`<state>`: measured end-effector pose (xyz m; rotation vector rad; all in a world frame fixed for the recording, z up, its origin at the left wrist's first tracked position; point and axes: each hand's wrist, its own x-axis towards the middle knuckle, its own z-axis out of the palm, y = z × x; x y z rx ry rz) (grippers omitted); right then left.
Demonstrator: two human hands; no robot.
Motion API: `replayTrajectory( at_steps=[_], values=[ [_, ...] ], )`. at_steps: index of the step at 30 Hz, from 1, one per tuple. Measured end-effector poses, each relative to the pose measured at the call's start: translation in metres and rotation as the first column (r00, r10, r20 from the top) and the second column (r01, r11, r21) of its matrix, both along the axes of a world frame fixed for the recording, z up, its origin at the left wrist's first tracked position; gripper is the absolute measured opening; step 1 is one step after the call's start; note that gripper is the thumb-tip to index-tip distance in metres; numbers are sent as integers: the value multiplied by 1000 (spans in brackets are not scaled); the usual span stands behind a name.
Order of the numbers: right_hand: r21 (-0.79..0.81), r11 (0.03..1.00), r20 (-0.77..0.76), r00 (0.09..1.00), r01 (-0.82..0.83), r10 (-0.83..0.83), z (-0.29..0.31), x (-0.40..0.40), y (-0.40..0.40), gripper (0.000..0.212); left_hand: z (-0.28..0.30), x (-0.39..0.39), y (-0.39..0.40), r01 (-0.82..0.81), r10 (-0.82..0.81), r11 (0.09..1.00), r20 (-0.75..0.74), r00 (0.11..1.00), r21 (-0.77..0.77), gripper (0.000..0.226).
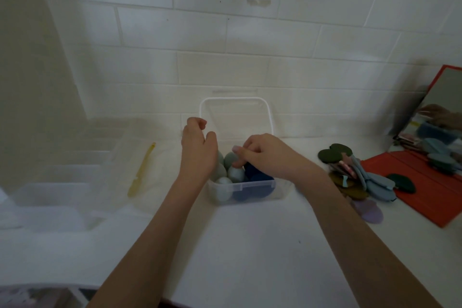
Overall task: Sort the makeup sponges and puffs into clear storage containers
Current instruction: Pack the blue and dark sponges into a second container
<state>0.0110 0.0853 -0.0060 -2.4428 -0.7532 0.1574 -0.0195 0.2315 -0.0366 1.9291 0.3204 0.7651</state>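
A small clear container (250, 184) stands mid-table with its lid (235, 100) tipped up behind it. Inside lie several pale green egg-shaped sponges (235, 174) on the left and dark blue sponges (258, 175) on the right. My left hand (197, 155) is at the container's left wall, thumb over the rim and fingers curled at the outside. My right hand (265, 155) reaches into the container from the right, its curled fingers down on the dark blue sponges and a fingertip touching a pale one. A pile of flat puffs (350, 175) in green, blue, mustard and purple lies to the right.
A red folding mirror (440, 97) leans on the tiled wall at the far right, its red base (425, 197) under a few puffs. Larger clear containers (62, 195) stand at the left with a yellow tool (141, 170) beside them. The white table runs to the wall.
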Motion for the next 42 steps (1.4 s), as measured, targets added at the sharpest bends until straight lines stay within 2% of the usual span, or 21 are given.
replayTrajectory(
  at_steps=[5,8,11,17,21,23,25,28,30,32,33,34,36,38,42],
  values=[
    [-15,999,-82,996,-37,35,-3,2,-3,40,-1,2,1,7,-7,1000,10,1000,1,29],
    [190,981,-70,997,35,-22,2,3,-10,41,-1,2,2,11,-10,1000,12,1000,-16,30],
    [356,923,23,986,144,-163,-1,10,-17,38,0,-1,0,10,-8,999,31,1000,-53,32],
    [185,937,101,942,297,-319,-12,6,0,21,-1,5,0,25,-34,964,-29,999,-266,53],
    [-5,985,140,976,172,-170,-17,-1,1,35,-4,9,-2,74,-121,916,-97,988,-394,61],
    [-14,991,104,986,134,-132,-18,1,-3,38,-5,11,-3,110,-179,874,-104,978,-474,60],
    [46,992,89,989,115,-119,-18,0,-6,35,-7,13,-7,149,-238,823,-95,967,-548,54],
    [331,935,136,973,131,-185,-15,2,-12,25,-8,13,-10,177,-253,836,-80,964,-519,46],
    [518,831,223,905,205,-362,-9,3,-24,21,-10,13,-9,189,-247,860,-62,967,-474,46],
    [596,740,287,778,312,-559,-7,9,-40,24,-12,14,-9,202,-245,856,-30,969,-475,47],
    [607,708,261,751,361,-607,-7,12,-48,31,-13,14,-9,202,-241,852,-20,970,-483,45],
    [617,680,167,778,397,-606,-9,15,-56,38,-13,15,-9,200,-236,849,-12,972,-490,44],
    [650,621,-162,878,438,-450,-12,14,-62,48,-13,15,-9,206,-226,835,23,974,-510,38],
    [668,587,-382,888,458,-257,-13,8,-60,51,-14,14,-10,222,-203,839,92,975,-497,31],
    [752,486,-483,874,446,-56,-19,-2,-51,55,-15,10,-12,201,-132,867,178,975,-456,29]
  ],
)
